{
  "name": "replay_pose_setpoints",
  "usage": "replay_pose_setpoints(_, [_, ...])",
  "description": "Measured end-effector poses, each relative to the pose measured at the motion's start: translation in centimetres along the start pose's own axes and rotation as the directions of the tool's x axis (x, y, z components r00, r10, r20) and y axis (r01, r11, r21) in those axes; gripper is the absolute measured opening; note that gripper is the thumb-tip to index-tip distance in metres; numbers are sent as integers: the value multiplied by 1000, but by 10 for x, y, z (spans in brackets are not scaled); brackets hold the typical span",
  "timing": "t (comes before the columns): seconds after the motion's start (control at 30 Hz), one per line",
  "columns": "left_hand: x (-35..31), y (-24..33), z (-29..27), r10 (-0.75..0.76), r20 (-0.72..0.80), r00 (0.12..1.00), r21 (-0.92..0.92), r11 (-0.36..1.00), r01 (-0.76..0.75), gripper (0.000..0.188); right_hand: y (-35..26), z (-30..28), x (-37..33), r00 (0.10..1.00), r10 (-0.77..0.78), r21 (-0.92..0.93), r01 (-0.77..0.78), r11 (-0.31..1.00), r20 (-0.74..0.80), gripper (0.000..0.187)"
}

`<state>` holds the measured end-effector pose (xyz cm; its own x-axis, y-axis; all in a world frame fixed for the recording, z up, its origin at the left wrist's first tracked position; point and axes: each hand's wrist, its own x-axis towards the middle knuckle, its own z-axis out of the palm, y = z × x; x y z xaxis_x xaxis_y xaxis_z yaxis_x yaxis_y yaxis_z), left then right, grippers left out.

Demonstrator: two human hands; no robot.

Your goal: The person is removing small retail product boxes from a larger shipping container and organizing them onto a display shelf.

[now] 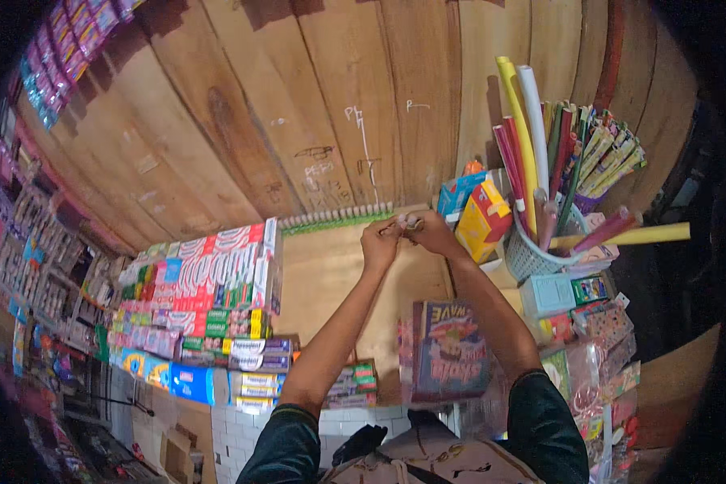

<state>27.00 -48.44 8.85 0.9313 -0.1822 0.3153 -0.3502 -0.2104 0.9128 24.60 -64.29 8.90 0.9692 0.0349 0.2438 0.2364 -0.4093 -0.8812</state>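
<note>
Both arms reach forward over a wooden shelf top (323, 266) to the plank wall. My left hand (381, 244) and my right hand (432, 234) meet there, fingers closed together around a small pale thing (407, 220). It is too small and too covered by the fingers to name. Just left of my left hand, a row of small pale upright pieces with green lower parts (335, 219) runs along the foot of the wall. A red and yellow box (484, 219) stands close to the right of my right hand, with a blue box (458, 194) behind it.
Stacked toothpaste boxes (218, 270) fill the left side. On the right, a light-blue basket (532, 254) holds coloured rolls (518, 121). A dark printed pack (450, 351) lies between my forearms. Blue packets (169, 377) line the near left edge; sachet strips (77, 40) hang upper left.
</note>
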Motion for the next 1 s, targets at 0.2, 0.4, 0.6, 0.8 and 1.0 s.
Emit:
replay_pose_setpoints(0.2, [52,-99,63,-131,-31,991,-142,982,125,29,118,3,70,983,-144,-305,104,947,-114,28])
replay_pose_setpoints(0.4, [83,-182,107,-123,-35,992,-170,979,115,31,185,9,111,1000,12,-330,-12,944,-4,23])
replay_pose_setpoints(0.6, [96,-203,127,-177,-62,982,-179,970,164,46,215,16,137,998,42,-409,-58,911,-50,17])
replay_pose_setpoints(0.8, [102,-219,144,59,-188,980,-109,991,-81,49,227,26,149,997,24,-356,-49,933,-74,21])
replay_pose_setpoints(1.0, [102,-211,153,-199,-109,974,-297,942,159,47,244,32,158,991,96,-369,-126,921,-99,24])
